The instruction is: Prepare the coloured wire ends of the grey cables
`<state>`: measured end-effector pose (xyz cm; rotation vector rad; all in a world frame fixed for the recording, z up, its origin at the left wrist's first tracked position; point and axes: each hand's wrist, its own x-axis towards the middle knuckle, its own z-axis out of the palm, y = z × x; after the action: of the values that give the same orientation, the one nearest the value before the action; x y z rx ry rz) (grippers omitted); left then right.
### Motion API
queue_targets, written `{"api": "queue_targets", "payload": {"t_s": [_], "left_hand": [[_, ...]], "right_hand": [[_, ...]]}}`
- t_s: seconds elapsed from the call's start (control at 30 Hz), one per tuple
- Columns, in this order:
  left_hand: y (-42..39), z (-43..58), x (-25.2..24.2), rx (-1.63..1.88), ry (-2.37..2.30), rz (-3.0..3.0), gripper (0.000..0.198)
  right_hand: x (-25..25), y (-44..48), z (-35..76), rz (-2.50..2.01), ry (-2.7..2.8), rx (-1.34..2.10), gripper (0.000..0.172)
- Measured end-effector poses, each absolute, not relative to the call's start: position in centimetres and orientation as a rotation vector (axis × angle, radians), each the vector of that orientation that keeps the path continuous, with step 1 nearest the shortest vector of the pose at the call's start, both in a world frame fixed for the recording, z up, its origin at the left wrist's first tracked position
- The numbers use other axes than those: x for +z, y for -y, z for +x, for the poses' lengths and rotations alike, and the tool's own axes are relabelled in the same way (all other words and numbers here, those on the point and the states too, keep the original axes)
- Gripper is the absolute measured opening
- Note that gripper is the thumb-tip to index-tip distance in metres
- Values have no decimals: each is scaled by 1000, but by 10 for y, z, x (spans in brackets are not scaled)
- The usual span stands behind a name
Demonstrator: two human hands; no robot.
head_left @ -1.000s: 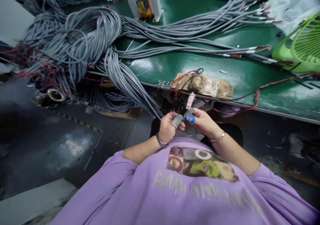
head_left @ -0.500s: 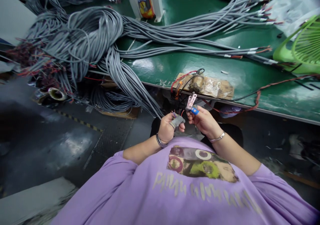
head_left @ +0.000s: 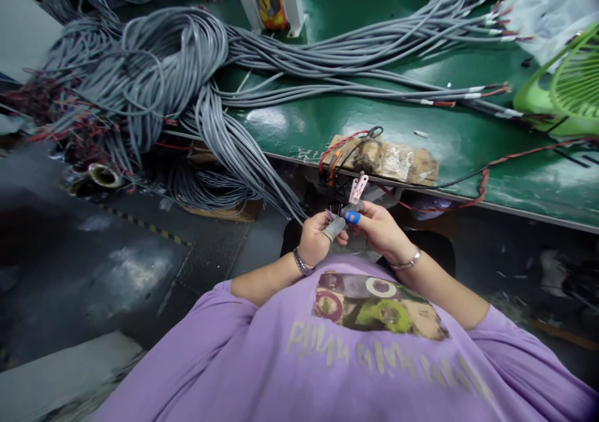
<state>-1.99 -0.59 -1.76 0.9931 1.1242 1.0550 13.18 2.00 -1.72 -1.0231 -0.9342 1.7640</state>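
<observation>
My left hand is closed around the end of a grey cable, with thin coloured wire ends fanning out above the fist and a grey sleeve on one finger. My right hand is closed on a small pink tool that points up toward the bench edge; a blue cap covers one fingertip. The two hands touch just below the edge of the green bench, above my lap.
A thick bundle of grey cables lies across the bench and hangs over its left edge to the floor. A taped brown block with red and black wires sits at the bench edge. A green plastic fan stands at the right.
My right hand moved away from the wire ends with the pink tool and has come back against my left hand. The left hand stayed in place.
</observation>
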Motion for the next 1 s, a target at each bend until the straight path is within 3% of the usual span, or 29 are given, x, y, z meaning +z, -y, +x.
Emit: {"api": "queue_targets", "payload": {"t_s": [0.33,0.57,0.8,0.9,1.0], "left_hand": [[2,-18,-20,1141,-1053,704,36],[-1,-19,-13,873,-926,628,40],[2,-20,-13,1069,-1022,688,38],[4,-19,-11,1131,-1041,736,37],[3,-14,-8,1150,-1033,776,36]], "right_hand": [[-20,-17,130,-911,885,1785,24],[-25,-19,125,-685,892,1972,32],[-30,-26,127,-841,598,1833,30],[-28,-35,131,-890,531,1816,37],[-20,-44,133,-926,598,1819,56]]}}
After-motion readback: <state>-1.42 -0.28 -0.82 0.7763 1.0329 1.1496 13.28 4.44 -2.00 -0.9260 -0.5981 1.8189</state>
